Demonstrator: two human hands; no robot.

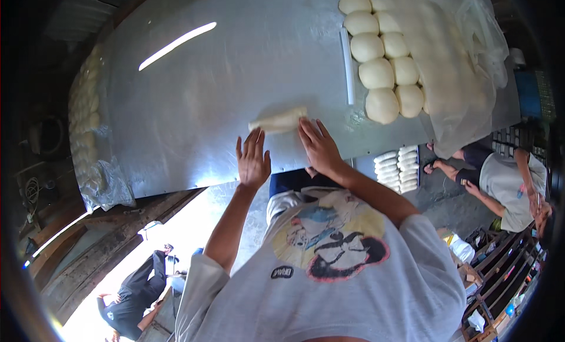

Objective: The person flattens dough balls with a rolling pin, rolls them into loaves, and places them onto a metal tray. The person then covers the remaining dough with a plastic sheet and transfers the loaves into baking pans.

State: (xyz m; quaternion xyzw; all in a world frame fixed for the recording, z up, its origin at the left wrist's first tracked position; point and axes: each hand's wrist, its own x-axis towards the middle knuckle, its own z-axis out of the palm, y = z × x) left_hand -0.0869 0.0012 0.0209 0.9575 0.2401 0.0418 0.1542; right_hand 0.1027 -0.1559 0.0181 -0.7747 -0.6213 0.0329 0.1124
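Observation:
A rolled log of pale dough (278, 120) lies on the metal tabletop (235, 71) close to its near edge. At its left end, the fingertips of my left hand (254, 159) touch or nearly touch it, fingers stretched out. My right hand (319, 145) has its outstretched fingers at the log's right end. Neither hand is wrapped round the dough. To the right, rows of round dough balls (376, 74) sit side by side, partly covered by a clear plastic sheet (453, 65).
A white strip (348, 65) lies beside the dough balls. More dough balls (88, 107) under plastic line the table's left end. Below the right edge stands a tray of shaped dough pieces (397, 168). One person (506, 177) is at the right, another (138, 292) at the lower left.

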